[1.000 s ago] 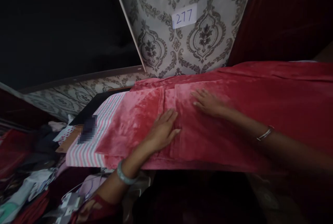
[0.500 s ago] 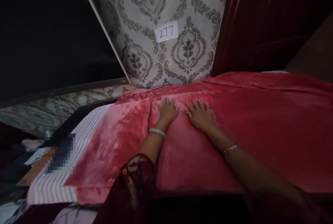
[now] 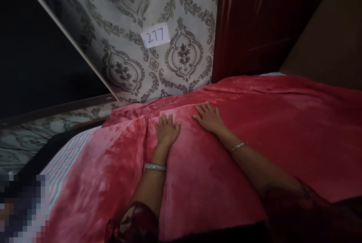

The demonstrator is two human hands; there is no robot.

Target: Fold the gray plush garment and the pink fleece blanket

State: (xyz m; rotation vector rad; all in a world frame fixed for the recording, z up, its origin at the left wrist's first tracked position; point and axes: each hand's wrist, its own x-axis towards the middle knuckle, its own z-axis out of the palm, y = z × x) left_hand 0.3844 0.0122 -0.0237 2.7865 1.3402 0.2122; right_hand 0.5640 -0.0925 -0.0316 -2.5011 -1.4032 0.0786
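Head view: both hands lie flat and open, holding nothing, on the red blanket (image 3: 254, 130) spread over the bed. Left hand (image 3: 166, 132) sits beside right hand (image 3: 209, 118). It looks soft, floppy, a bit heavy; best grabbed by its folded edge (image 3: 181, 108).

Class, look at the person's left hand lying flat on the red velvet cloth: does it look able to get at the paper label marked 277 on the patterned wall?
Probably yes: nothing stands between the left hand and the paper label, though it would mean reaching up and forward off the red velvet cloth.
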